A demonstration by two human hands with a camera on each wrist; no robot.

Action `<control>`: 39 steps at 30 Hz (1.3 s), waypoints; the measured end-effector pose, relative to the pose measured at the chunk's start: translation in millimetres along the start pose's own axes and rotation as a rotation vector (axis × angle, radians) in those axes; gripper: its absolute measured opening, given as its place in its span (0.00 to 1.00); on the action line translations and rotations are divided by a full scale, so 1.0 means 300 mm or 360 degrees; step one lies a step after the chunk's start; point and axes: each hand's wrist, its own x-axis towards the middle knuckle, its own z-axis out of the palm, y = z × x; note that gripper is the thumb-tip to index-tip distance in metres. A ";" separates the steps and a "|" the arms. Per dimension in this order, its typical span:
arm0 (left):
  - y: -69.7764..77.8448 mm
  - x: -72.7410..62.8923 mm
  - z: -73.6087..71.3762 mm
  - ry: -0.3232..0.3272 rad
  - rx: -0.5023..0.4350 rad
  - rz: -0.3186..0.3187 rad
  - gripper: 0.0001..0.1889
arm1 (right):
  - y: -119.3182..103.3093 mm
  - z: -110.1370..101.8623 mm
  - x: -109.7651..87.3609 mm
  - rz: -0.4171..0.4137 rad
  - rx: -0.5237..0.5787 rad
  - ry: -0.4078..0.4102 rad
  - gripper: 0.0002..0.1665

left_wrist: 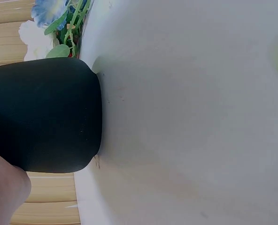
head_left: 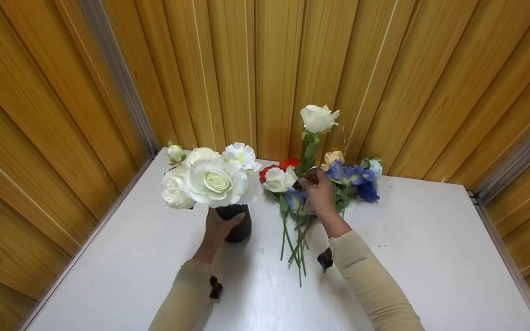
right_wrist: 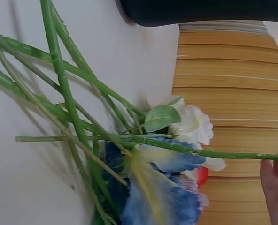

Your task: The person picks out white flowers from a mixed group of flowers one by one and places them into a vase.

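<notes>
A black vase (head_left: pixel 239 228) stands on the white table with several white flowers (head_left: pixel 214 181) in it. My left hand (head_left: pixel 219 225) grips the vase from its left side, the thumb across its front. In my right hand (head_left: pixel 319 191) is a white rose (head_left: pixel 319 118), held upright by its green stem (right_wrist: pixel 233 154), which the fingers pinch. The rose's head rises above the hand, in front of the wooden wall. Below and around the right hand lies a pile of flowers, among them a blue iris (right_wrist: pixel 162 197) and a white flower (head_left: pixel 278 179).
Red flowers (head_left: pixel 289 163), a peach flower (head_left: pixel 334 157) and dark blue petals (head_left: pixel 368 191) lie at the back of the table (head_left: pixel 412 257). Loose stems (head_left: pixel 299 248) point toward the front. Wooden panels (head_left: pixel 274 69) rise behind.
</notes>
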 end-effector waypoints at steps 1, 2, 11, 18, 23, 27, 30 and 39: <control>0.001 -0.001 0.000 -0.0001 -0.0005 0.0004 0.49 | -0.007 -0.006 -0.006 -0.0017 0.0016 0.0012 0.07; 0.000 0.000 0.000 -0.0001 -0.0010 0.0008 0.49 | -0.014 -0.013 -0.012 -0.0037 0.0039 0.0022 0.06; -0.004 0.002 0.000 0.0013 -0.0039 -0.0029 0.51 | -0.042 -0.084 -0.069 -0.0327 0.0176 0.0077 0.04; -0.008 0.004 0.000 0.0026 -0.0049 0.0031 0.51 | -0.072 -0.133 -0.131 -0.0250 0.0146 0.0139 0.04; -0.009 0.003 0.000 0.0016 -0.0041 0.0040 0.51 | -0.100 -0.138 -0.188 -0.0279 0.0121 0.0199 0.11; -0.010 0.004 0.003 0.0017 -0.0029 0.0042 0.50 | -0.125 -0.124 -0.228 -0.0392 0.0166 0.0219 0.13; -0.008 0.005 0.005 0.0021 -0.0034 0.0044 0.50 | -0.146 -0.099 -0.249 -0.0451 0.0333 0.0224 0.14; -0.002 0.001 0.003 0.0023 -0.0057 0.0018 0.51 | -0.227 0.018 -0.283 -0.0690 0.0781 0.0178 0.15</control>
